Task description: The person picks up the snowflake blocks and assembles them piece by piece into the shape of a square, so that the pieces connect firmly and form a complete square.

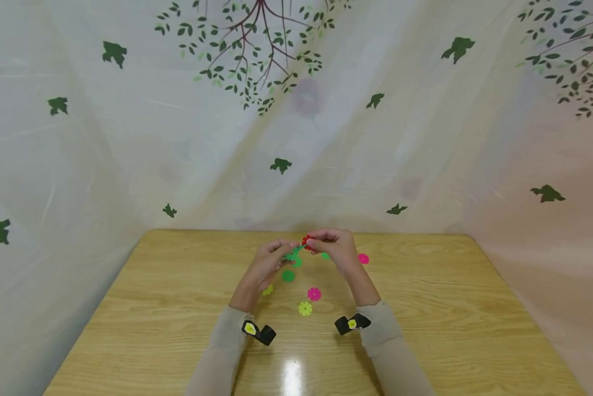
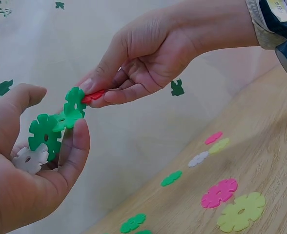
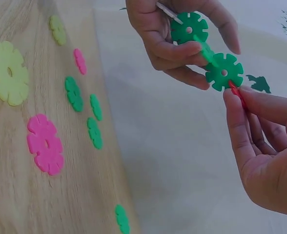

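My left hand (image 1: 268,263) holds a short chain of notched plastic discs, its fingers curled underneath. In the left wrist view the chain has a white disc (image 2: 30,158) at the palm end, then a larger-looking green disc (image 2: 45,136) and further green ones slotted together. Between thumb and fingers, my right hand (image 1: 339,250) pinches a red disc (image 3: 238,94). The red disc's edge meets the rim of the outermost green disc (image 3: 224,72), and much of it is hidden by the fingertips. Both hands are raised over the far part of the table.
Loose discs lie on the wooden table (image 1: 449,313) beneath and in front of the hands: pink (image 1: 314,294), yellow (image 1: 305,308), green (image 1: 288,276) and a white one (image 2: 198,159). Another pink disc (image 1: 364,258) lies right of the right wrist. A printed cloth (image 1: 326,187) hangs behind the table.
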Tool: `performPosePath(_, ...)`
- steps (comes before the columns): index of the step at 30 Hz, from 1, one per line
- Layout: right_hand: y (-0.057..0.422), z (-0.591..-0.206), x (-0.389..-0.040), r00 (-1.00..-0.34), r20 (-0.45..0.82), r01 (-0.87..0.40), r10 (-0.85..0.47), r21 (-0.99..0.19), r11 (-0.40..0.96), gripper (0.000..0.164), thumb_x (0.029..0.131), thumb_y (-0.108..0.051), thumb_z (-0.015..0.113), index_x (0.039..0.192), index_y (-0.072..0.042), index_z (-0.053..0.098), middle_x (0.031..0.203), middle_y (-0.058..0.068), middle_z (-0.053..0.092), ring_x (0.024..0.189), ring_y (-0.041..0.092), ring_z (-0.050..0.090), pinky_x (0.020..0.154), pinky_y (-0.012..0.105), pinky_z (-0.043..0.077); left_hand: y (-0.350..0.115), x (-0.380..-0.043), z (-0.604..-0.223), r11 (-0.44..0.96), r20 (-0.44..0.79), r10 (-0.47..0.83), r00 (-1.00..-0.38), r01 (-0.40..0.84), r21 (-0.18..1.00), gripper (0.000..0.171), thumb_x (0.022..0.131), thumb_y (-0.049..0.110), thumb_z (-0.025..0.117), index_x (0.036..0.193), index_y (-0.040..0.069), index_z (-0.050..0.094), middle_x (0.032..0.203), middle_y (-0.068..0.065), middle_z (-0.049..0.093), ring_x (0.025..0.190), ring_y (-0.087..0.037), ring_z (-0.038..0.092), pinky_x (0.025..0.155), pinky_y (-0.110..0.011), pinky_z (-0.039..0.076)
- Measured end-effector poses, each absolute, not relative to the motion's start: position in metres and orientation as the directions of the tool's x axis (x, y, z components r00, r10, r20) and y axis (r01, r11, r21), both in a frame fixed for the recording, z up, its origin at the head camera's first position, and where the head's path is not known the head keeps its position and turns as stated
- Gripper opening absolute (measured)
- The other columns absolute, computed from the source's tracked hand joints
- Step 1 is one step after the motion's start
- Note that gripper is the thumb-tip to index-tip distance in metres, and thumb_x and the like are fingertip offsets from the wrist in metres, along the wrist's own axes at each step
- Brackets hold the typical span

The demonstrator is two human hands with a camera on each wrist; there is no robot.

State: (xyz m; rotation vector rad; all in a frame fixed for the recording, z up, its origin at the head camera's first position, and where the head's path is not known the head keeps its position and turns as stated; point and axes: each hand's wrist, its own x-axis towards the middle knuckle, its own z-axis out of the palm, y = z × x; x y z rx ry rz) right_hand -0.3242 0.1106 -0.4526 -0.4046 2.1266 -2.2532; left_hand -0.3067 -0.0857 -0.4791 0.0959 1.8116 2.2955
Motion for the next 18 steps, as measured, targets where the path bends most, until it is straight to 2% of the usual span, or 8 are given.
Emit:
performPosePath(5, 0.113, -0.449, -0.326, -0.961, 0.173, -0.163, -0.217, -0.985, -0.061, 0.026, 0.089, 0.005, 0.074, 0.109, 0.020, 0.067, 0.083, -0.001, 0.076, 0.071, 0.010, 0.073, 0.068, 0.027, 0.063, -0.085, -0.307, -0.478, -0.258, -0.093, 0.217, -0.972, -0.149, 0.955, 0.035, 0.107, 0.023, 0.052, 0.121, -0.006, 0.066, 0.115, -0.003, 0.065, 0.098, -0.011, 0.061, 0.086, -0.026, 0.059)
performPosePath(9, 0.111, -0.446, -0.327, -0.956, 0.167, -0.161, -0.243, -0.986, -0.045, 0.026, 0.090, 0.004, 0.073, 0.110, 0.020, 0.066, 0.084, -0.001, 0.076, 0.073, 0.011, 0.073, 0.069, 0.029, 0.063, -0.086, -0.306, -0.478, -0.204, -0.112, 0.195, -0.974, -0.151, 0.967, 0.034, 0.104, 0.027, 0.061, 0.121, -0.001, 0.069, 0.110, 0.002, 0.067, 0.095, -0.011, 0.062, 0.092, -0.036, 0.058)
performPosePath(12, 0.111, -0.442, -0.328, -0.951, 0.169, -0.171, -0.259, -0.985, -0.016, 0.024, 0.091, 0.003, 0.072, 0.109, 0.019, 0.067, 0.087, 0.004, 0.076, 0.075, 0.011, 0.073, 0.071, 0.031, 0.064, -0.085, -0.306, -0.480, -0.158, -0.122, 0.201, -0.972, -0.155, 0.975, 0.034, 0.101, 0.030, 0.066, 0.121, 0.003, 0.069, 0.106, 0.003, 0.069, 0.094, -0.016, 0.062, 0.096, -0.043, 0.055)
performPosePath(15, 0.112, -0.437, -0.329, -0.947, 0.177, -0.188, -0.269, -0.982, 0.015, 0.022, 0.092, 0.003, 0.071, 0.109, 0.018, 0.068, 0.092, 0.017, 0.076, 0.076, 0.011, 0.073, 0.072, 0.032, 0.064, -0.084, -0.306, -0.480, -0.141, -0.116, 0.232, -0.966, -0.152, 0.978, 0.036, 0.103, 0.031, 0.063, 0.125, 0.003, 0.067, 0.101, 0.005, 0.069, 0.091, -0.017, 0.060, 0.089, -0.035, 0.056)
performPosePath(18, 0.114, -0.433, -0.331, -0.943, 0.174, -0.195, -0.283, -0.980, 0.048, 0.021, 0.092, 0.004, 0.071, 0.109, 0.016, 0.068, 0.099, 0.029, 0.073, 0.077, 0.012, 0.073, 0.072, 0.033, 0.064, -0.085, -0.305, -0.481, -0.151, -0.096, 0.274, -0.957, -0.141, 0.978, 0.039, 0.106, 0.030, 0.057, 0.131, 0.001, 0.063, 0.091, 0.006, 0.063, 0.081, -0.012, 0.055, 0.076, -0.024, 0.052)
